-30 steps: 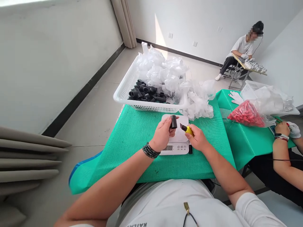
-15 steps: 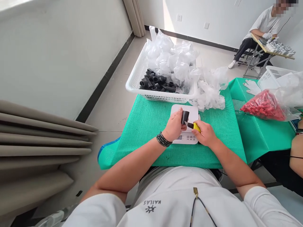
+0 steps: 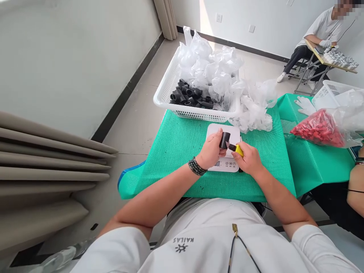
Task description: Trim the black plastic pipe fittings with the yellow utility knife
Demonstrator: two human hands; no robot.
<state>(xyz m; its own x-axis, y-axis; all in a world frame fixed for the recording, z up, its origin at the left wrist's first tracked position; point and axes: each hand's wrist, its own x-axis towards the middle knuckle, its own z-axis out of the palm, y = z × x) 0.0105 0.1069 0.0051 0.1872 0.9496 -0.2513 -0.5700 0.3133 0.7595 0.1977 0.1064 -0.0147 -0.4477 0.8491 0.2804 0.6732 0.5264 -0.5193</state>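
Note:
My left hand is closed around a short black pipe fitting, thumb along its upper side. A utility knife with a yellow handle is gripped in my right hand, its blade at the fitting's right side near the lower edge. Whether the blade touches the fitting I cannot tell. Both hands are above a white digital scale, which they partly cover; some of its display and buttons show. Beyond it, more black pipe fittings lie in a white plastic basket.
Crumpled clear plastic bags fill the basket's back and spill onto the green-covered table. To the right lie a bag of red parts and a white glove. A co-worker's arm is at the right edge; another person sits farther back.
The black fitting has turned slightly in my left hand, and the knife's blade now sits a little lower along its side. The whole view has shifted slightly.

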